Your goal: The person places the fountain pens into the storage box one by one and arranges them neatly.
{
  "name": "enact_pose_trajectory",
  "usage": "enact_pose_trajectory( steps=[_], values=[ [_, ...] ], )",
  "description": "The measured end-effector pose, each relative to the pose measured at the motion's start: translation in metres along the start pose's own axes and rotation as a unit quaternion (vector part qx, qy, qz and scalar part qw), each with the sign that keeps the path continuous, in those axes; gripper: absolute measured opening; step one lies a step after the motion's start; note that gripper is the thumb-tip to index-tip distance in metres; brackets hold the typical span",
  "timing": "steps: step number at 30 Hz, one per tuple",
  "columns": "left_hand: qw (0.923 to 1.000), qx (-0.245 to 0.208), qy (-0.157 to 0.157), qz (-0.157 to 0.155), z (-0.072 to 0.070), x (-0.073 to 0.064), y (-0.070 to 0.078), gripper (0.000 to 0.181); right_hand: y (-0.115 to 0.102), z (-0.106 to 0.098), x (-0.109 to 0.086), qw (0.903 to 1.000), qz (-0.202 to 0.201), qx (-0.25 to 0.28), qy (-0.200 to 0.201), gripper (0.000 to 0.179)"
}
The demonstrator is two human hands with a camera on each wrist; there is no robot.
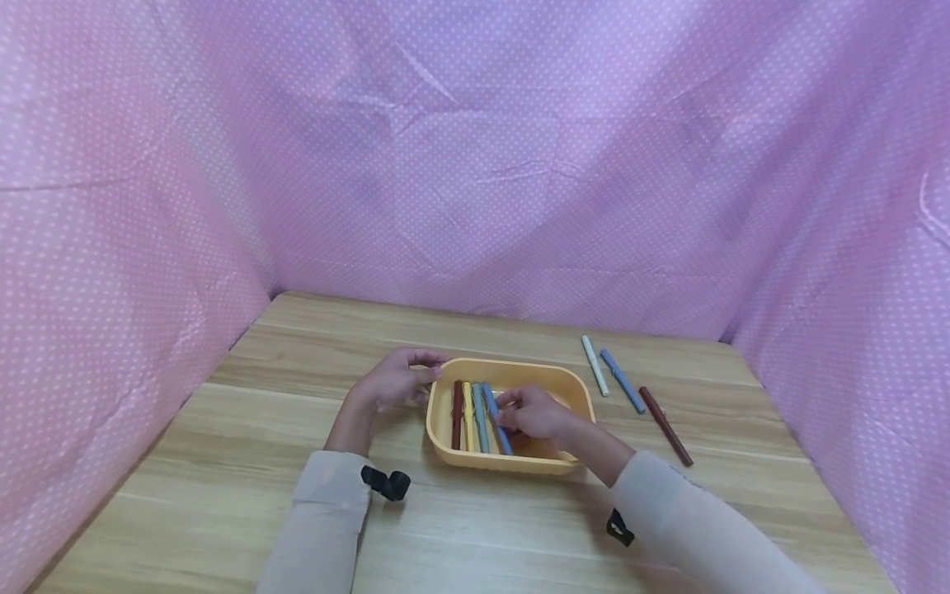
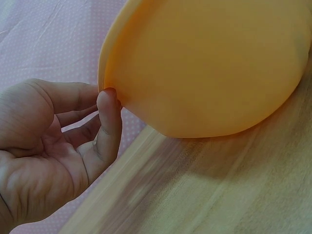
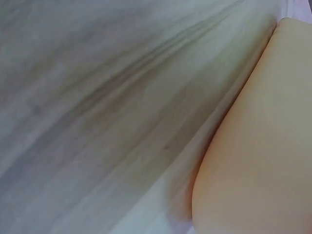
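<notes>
A yellow-orange plastic tray (image 1: 512,464) sits on the wooden table in the head view. My left hand (image 1: 397,381) pinches its left rim between thumb and fingers; the left wrist view shows this hand (image 2: 58,131) at the edge of the tray (image 2: 209,68). Inside, a dark red pen (image 1: 457,415), a yellow pen (image 1: 468,417) and a grey-green pen (image 1: 481,419) lie side by side. Reaching into the tray, my right hand (image 1: 538,414) holds a blue pen (image 1: 491,401) beside them. In the right wrist view only the tray's outer wall (image 3: 258,141) shows, no hand.
To the right of the tray, a pale green pen (image 1: 595,365), another blue pen (image 1: 623,381) and another dark red pen (image 1: 665,426) lie apart on the table (image 1: 297,396). Pink dotted cloth (image 1: 490,165) hangs around the back and sides.
</notes>
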State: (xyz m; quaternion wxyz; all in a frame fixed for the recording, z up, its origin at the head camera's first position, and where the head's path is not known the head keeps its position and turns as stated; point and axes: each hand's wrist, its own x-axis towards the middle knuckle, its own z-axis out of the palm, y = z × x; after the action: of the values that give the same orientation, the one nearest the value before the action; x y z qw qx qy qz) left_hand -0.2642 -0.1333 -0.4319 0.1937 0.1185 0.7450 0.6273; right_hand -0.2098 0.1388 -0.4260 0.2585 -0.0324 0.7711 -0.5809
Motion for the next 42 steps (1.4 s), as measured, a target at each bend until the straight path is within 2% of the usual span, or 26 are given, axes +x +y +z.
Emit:
enact_pose_trajectory(
  steps=[5,10,19,28,34,42],
  values=[
    [1.0000,-0.002,-0.001,-0.002,0.0004,0.0002,-0.0005,0.035,0.0014,0.0028,0.0029,1.0000,-0.003,0.002,-0.002,0.035],
    [0.9999,-0.007,-0.001,-0.007,0.0000,0.0014,-0.0016,0.035,0.0006,0.0058,0.0038,0.9997,-0.014,-0.019,0.000,0.035],
    [0.9999,-0.012,-0.003,-0.009,0.0006,0.0032,0.0005,0.032,-0.0011,0.0056,0.0035,0.9981,-0.013,-0.053,0.030,0.035],
    [0.9999,-0.004,0.002,-0.010,-0.0001,0.0022,-0.0002,0.032,-0.0001,0.0050,0.0029,0.9995,-0.007,-0.019,0.023,0.040],
    [1.0000,-0.006,0.001,-0.007,-0.0003,0.0019,-0.0004,0.033,0.0006,0.0065,0.0027,0.9995,0.006,-0.003,0.032,0.040],
    [1.0000,-0.003,-0.002,-0.007,-0.0011,0.0019,0.0004,0.033,-0.0001,0.0064,0.0026,0.9994,0.011,-0.002,0.034,0.040]
  ],
)
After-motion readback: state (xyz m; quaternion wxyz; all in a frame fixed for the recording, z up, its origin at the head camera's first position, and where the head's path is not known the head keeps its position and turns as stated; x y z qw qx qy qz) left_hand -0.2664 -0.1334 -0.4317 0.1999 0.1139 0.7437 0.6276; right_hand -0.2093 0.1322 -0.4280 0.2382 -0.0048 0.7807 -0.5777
